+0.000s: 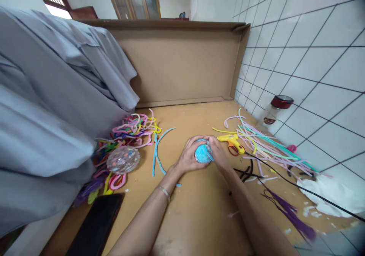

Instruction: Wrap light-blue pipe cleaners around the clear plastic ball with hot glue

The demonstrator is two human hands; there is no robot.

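Observation:
Between my two hands is a small round ball (pixel 202 154), partly covered with rows of blue pipe cleaner; part of its right side looks clear. My left hand (pixel 188 155) wraps round its left side, fingers closed on it. On the right, my right hand (pixel 218 151) presses its fingers against the ball, near a blue end that sticks out. Loose blue pipe cleaners (pixel 155 155) lie to the left of my hands. A yellow glue gun (pixel 232 140) lies just right of my right hand, its nozzle pointing toward it.
Colourful pipe cleaners (pixel 134 130) heap at left beside a clear dotted ball (pixel 123 159). A black phone (pixel 95 225) lies front left. Pastel pipe cleaners (pixel 268 145), a red-lidded jar (pixel 275 109), a purple tassel (pixel 285 210) and white tissue (pixel 333 195) are right. A cardboard panel (pixel 182 64) stands behind.

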